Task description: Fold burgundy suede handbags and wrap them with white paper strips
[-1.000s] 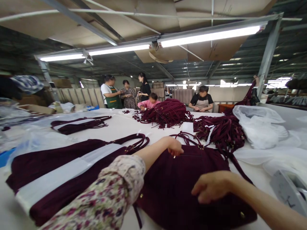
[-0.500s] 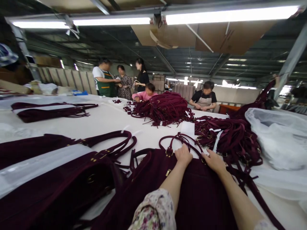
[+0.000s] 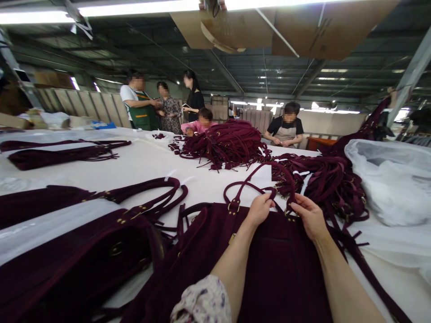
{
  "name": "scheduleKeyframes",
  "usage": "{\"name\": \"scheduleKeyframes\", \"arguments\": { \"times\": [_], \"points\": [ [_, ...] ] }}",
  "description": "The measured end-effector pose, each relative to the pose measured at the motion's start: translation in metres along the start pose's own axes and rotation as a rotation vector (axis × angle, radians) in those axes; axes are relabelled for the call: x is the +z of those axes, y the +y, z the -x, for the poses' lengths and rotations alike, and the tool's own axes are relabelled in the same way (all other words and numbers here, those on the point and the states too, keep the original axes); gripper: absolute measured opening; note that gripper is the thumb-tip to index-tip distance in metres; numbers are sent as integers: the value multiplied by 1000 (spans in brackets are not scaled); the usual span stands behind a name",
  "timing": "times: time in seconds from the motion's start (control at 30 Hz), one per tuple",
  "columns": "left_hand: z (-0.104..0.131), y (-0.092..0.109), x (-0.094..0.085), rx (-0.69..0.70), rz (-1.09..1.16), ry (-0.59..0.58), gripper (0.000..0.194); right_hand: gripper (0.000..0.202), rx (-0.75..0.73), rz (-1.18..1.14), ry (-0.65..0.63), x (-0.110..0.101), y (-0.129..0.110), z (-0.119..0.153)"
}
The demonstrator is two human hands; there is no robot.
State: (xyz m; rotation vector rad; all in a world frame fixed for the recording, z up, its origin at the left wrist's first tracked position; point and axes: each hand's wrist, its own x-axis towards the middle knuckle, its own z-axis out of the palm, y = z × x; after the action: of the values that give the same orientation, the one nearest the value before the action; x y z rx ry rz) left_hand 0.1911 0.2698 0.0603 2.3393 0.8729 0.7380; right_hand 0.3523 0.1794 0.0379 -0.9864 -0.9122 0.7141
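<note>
A dark maroon handbag [image 3: 276, 264] lies in front of me, its two looped handles pointing away. My left hand [image 3: 261, 208] is closed, pinching a thin maroon strap [image 3: 272, 192] above the bag's top edge. Beside it, the fingers of my right hand [image 3: 308, 215] are closed on the right end of the bag's raised handle [image 3: 285, 172], near its metal ring. The handle's left end joins a gold-coloured ring [image 3: 233, 206] with a riveted tab. To the left rest more maroon bags [image 3: 67, 251] with white sheeting around them.
Piles of maroon straps [image 3: 232, 143] lie across the white table [image 3: 144, 154]. A clear plastic bag [image 3: 393, 184] sits at right. A seated co-worker [image 3: 285, 128] is across the table, with several people farther back left.
The handle now arches higher above the bag. My left hand has turned, showing the strap in its fingers, and my right hand has risen slightly. The view has tilted down.
</note>
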Motion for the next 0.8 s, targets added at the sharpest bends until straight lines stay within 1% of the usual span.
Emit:
{"name": "scheduleKeyframes", "arguments": {
  "times": [0.07, 0.13, 0.17, 0.23, 0.3, 0.37, 0.43, 0.53, 0.6, 0.67, 0.73, 0.8],
  "points": [
    [0, 6, 4, 88, -9, -59, 36, 44, -39, -16, -24, -3, -5, 1],
    [1, 8, 8, 158, -39, -142, 33, 43, -71, 30, -46, -5, -6, 1],
    [1, 8, 11, 180, -64, -185, 31, 42, -84, 121, -60, -6, -4, 1],
    [3, 7, 16, 196, -128, -255, 27, 41, -100, 416, -88, -5, 2, -1],
    [5, 5, 21, 191, -192, -295, 25, 39, -101, 717, -96, -4, 9, -2],
    [6, 4, 23, 180, -239, -308, 25, 38, -84, 888, -78, -4, 17, -3],
    [7, 4, 23, 163, -270, -308, 25, 38, -52, 984, -70, -4, 22, -3],
    [7, 0, 14, 88, -302, -287, 26, 33, -3, 1120, -91, -6, 26, -1],
    [7, -7, 5, 1, -327, -238, 32, 31, 25, 1191, -110, -6, 26, 1],
    [9, -16, -3, -95, -354, -164, 37, 30, 53, 1250, -131, -5, 24, 0],
    [11, -24, -6, -172, -374, -98, 36, 27, 81, 1302, -160, -3, 20, -6],
    [15, -30, -6, -216, -380, -57, 32, 23, 103, 1352, -179, 2, 15, -19]
  ]
}}
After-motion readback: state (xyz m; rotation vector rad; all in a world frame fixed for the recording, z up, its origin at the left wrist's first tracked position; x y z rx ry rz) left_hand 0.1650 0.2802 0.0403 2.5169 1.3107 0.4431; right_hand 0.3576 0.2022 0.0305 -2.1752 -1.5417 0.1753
